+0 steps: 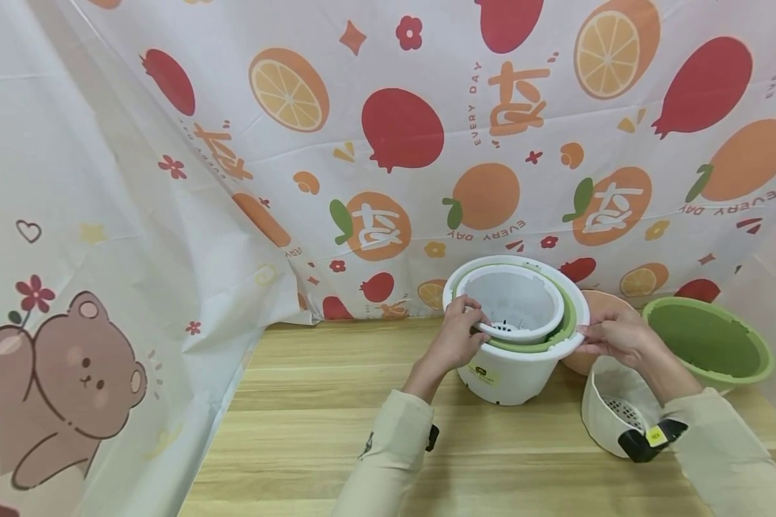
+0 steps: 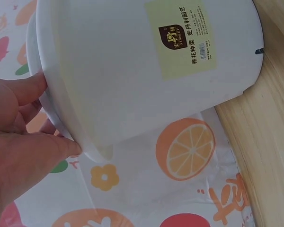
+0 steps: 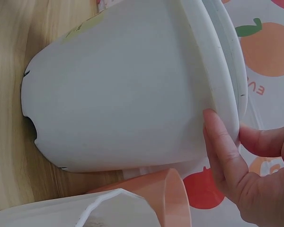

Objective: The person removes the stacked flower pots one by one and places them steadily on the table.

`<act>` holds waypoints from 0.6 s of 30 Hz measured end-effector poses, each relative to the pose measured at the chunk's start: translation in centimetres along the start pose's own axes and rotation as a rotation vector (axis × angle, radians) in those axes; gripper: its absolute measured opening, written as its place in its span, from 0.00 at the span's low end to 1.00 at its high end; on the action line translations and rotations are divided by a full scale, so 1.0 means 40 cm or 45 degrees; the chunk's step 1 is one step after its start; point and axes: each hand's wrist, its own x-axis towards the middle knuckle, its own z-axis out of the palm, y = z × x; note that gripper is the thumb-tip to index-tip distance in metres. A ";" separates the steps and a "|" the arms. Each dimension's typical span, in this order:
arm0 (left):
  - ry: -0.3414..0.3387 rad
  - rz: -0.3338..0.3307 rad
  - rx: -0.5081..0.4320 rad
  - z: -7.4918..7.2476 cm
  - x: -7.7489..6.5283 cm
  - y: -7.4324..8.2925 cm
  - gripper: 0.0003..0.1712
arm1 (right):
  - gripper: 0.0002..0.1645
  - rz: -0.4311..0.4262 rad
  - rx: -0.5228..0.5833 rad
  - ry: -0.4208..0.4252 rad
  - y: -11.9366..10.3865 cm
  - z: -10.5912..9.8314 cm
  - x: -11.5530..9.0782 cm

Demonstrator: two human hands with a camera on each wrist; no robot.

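Note:
A stack of round flower pots stands on the table. Outermost is a large white pot (image 1: 514, 377) with a yellowish label; inside it a green pot shows its rim (image 1: 573, 319), and a smaller white pot (image 1: 514, 291) sits innermost, its rim rising above the others. My left hand (image 1: 455, 336) reaches over the stack's left side, fingers and thumb pinching the smaller white pot's rim. At the right, my right hand (image 1: 621, 336) pinches the large white pot's rim, with fingers (image 3: 222, 146) under it and the thumb on the far side.
Right of the stack stand an orange pot (image 1: 604, 301), a cream pot (image 1: 598, 413) with a perforated bottom, and a wide green pot (image 1: 705, 337). Wood-grain tabletop (image 1: 336, 402) stretches left of the stack. A fruit-printed sheet (image 1: 336, 158) hangs close behind.

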 end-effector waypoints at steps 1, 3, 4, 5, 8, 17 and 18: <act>0.000 0.000 0.001 0.000 0.000 -0.001 0.03 | 0.09 0.005 0.001 0.001 0.000 0.000 0.000; 0.004 0.005 0.008 0.000 0.001 -0.002 0.03 | 0.09 0.011 -0.003 0.000 -0.001 0.001 0.001; 0.005 0.006 0.008 0.000 0.001 -0.002 0.03 | 0.09 0.015 -0.007 0.004 -0.002 0.002 0.001; 0.006 0.004 0.007 -0.001 0.001 -0.002 0.04 | 0.09 0.018 -0.008 0.005 -0.002 0.003 0.002; 0.014 0.009 0.015 -0.002 0.002 -0.001 0.04 | 0.09 0.022 -0.022 0.010 -0.004 0.004 0.003; 0.070 -0.011 0.018 -0.004 0.005 0.002 0.06 | 0.04 0.050 -0.088 0.026 -0.008 0.006 0.002; 0.072 -0.030 0.022 -0.004 0.006 0.003 0.06 | 0.04 0.055 -0.091 0.028 -0.008 0.006 0.002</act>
